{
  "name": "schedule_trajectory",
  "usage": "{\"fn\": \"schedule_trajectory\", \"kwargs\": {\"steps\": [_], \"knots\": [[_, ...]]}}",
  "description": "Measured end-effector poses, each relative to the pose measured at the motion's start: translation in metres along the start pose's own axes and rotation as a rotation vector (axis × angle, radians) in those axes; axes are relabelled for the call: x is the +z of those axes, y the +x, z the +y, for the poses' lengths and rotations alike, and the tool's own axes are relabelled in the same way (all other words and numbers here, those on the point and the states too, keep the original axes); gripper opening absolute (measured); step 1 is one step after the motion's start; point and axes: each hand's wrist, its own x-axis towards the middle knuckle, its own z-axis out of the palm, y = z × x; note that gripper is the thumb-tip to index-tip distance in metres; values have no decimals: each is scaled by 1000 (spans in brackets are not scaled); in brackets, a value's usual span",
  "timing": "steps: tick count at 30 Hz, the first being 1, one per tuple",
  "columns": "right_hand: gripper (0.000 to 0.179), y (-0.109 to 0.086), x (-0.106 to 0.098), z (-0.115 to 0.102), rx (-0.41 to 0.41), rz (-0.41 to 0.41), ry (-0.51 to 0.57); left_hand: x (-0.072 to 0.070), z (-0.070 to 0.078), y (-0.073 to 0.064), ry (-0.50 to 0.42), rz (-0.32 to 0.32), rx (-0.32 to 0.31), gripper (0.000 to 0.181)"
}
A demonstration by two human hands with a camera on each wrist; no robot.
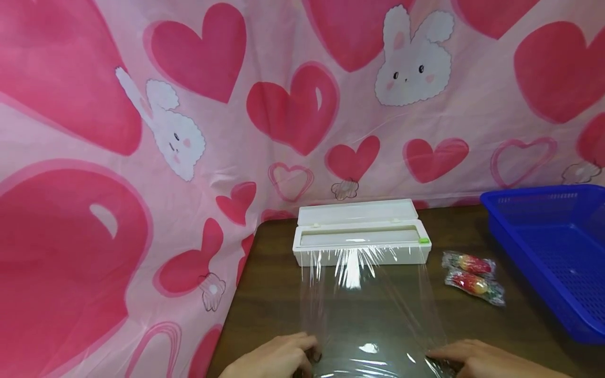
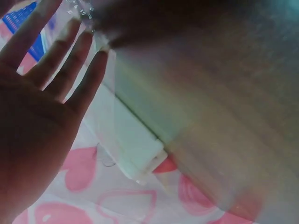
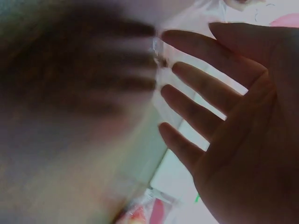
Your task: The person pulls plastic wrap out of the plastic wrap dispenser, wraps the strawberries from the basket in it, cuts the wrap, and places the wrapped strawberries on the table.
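Note:
A sheet of clear plastic wrap (image 1: 368, 315) runs from the white wrap dispenser (image 1: 361, 256) toward me over the dark brown table. My left hand (image 1: 276, 357) is at the sheet's left edge; its fingers reach down with the tips against the film or table. On the opposite edge, my right hand (image 1: 491, 359) touches the wrap with its fingertips. The right wrist view shows spread, nearly straight fingers (image 3: 201, 112) and the thumb apart from them. In the left wrist view, the fingers (image 2: 70, 70) are likewise extended; the thumb is out of sight.
The dispenser's lid (image 1: 356, 211) stands raised at the back, and a green slider (image 1: 424, 240) sits at its right end. Two candies in clear wrappers (image 1: 472, 278) lie right of the film, beside a blue basket (image 1: 515, 247). A pink heart-print cloth (image 1: 283, 52) hangs behind.

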Motion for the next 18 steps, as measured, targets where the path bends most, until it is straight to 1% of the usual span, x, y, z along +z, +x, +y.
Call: {"fn": "schedule_trajectory", "kwargs": {"steps": [2, 3, 4, 5, 6, 7, 9, 10, 11, 13, 14, 16, 18], "knots": [[22, 1, -7, -1, -38, 1, 10, -7, 4, 0, -39, -25, -39, 13], [22, 4, -13, -3, -63, 15, -12, -11, 6, 1, -30, -16, -46, 12], [20, 7, -22, -8, -28, 9, -9, -16, 8, 3, -10, 3, -48, 14], [20, 12, -29, -13, -20, 41, -50, -21, 11, 7, 31, 32, -49, 15], [21, 20, -38, -19, -4, 72, -112, -27, 13, 12, 89, 70, -40, 18], [21, 29, -45, -25, 37, 98, -168, -33, 16, 19, 152, 111, -27, 20], [29, 54, -53, -32, 97, 173, -305, -44, 17, 38, 259, 185, -14, 26], [34, 68, -56, -35, 150, 173, -319, -48, 17, 50, 285, 195, -24, 31], [40, 83, -56, -34, 164, 180, -345, -52, 15, 62, 292, 191, -40, 38], [49, 108, -56, -30, 226, 114, -323, -56, 7, 86, 289, 156, -81, 52], [55, 117, -54, -26, 254, 77, -318, -56, 1, 97, 287, 131, -111, 59], [63, 127, -48, -17, 300, 11, -284, -53, -9, 114, 291, 79, -176, 72], [67, 129, -41, -7, 334, -21, -260, -47, -18, 124, 299, 47, -225, 80]]}}
